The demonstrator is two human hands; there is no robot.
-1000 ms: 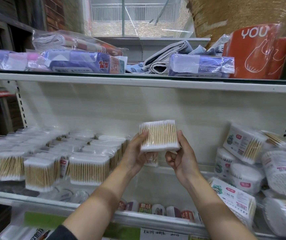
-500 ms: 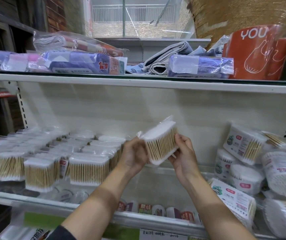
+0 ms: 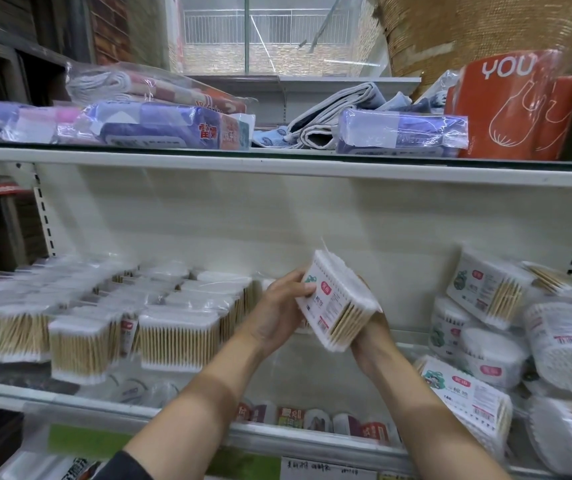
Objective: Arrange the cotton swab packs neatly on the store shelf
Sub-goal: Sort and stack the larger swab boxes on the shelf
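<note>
Both hands clasp one clear-wrapped rectangular pack of wooden cotton swabs (image 3: 336, 301), tilted, above the shelf's bare middle.
Left hand (image 3: 277, 311) grips its left edge, right hand (image 3: 369, 332) cradles beneath; slick film could slip, toppling the neat upright packs (image 3: 173, 336) left.

We have one view only, worn on the head, so no second view shares any part of it. We look forward and a little downward, from behind and above our two forearms, which rise from the bottom edge toward the middle. Our left hand (image 3: 277, 308) and right hand (image 3: 372, 332) sit just below centre, close to us. The shelf (image 3: 277, 164) board crosses the frame above the hands; its back panel stands right behind them. The wide lens bends the straight edges out toward both sides.
</note>
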